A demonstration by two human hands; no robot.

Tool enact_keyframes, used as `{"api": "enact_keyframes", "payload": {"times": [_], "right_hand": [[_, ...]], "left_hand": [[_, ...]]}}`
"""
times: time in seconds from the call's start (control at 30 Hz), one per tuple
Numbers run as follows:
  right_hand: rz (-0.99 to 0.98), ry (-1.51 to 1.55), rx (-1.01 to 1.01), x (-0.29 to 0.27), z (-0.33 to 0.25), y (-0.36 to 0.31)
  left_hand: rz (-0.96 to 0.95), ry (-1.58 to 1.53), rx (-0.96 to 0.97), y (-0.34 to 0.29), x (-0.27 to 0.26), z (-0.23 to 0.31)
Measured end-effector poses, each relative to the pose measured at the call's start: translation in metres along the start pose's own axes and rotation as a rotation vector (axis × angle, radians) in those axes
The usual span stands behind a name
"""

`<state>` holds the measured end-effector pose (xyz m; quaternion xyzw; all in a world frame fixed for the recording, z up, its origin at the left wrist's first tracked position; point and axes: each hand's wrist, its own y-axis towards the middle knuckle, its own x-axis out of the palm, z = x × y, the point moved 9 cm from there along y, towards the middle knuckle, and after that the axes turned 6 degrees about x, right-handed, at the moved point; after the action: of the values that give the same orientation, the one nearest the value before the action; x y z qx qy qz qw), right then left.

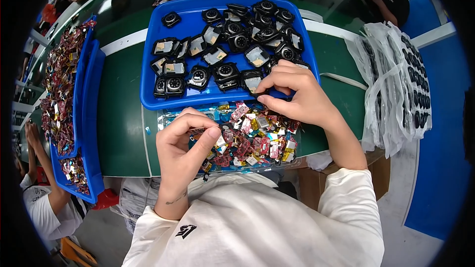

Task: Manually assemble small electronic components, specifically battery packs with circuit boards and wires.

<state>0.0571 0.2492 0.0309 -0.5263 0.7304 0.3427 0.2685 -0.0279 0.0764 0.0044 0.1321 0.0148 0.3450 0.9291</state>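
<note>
A blue tray (148, 64) holds many black watch cases (226, 70), some with the round sensor side up, others showing a pale inner face. At the tray's front edge my right hand (299, 94) pinches one watch case (252, 81) between thumb and fingers. My left hand (180, 141) is closed in a pinch nearer to me, on a thin reddish piece seen edge-on, which looks like a small circuit board (197, 129). Below both hands lies a clear plastic tray (237, 169) heaped with small red circuit boards (262, 143), with yellow and silver parts among them.
On the left, stacked blue bins (89, 113) hold piles of similar boards. Clear bags with rows of black parts (391, 84) stand at the right on the green table (123, 118). Other people work at the far side and lower left. A cardboard box (316, 188) is below the table edge.
</note>
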Motion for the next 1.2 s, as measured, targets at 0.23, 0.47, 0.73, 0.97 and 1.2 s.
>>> {"api": "enact_keyframes", "payload": {"times": [0.23, 0.47, 0.73, 0.97, 1.2], "right_hand": [[0.117, 0.306, -0.123, -0.004, -0.024, -0.008], [0.126, 0.828, 0.221, 0.025, 0.002, -0.017], [0.032, 0.795, 0.197, 0.030, -0.004, -0.019], [0.085, 0.710, 0.182, 0.029, -0.004, -0.022], [0.176, 0.701, 0.143, 0.025, -0.008, -0.022]], "left_hand": [[0.053, 0.100, 0.146, 0.009, -0.003, 0.018], [-0.019, 0.465, 0.296, 0.020, 0.024, 0.043], [0.037, 0.593, 0.284, 0.023, 0.028, 0.030], [0.034, 0.599, 0.262, 0.023, 0.031, 0.028], [0.024, 0.592, 0.258, 0.022, 0.032, 0.025]]}}
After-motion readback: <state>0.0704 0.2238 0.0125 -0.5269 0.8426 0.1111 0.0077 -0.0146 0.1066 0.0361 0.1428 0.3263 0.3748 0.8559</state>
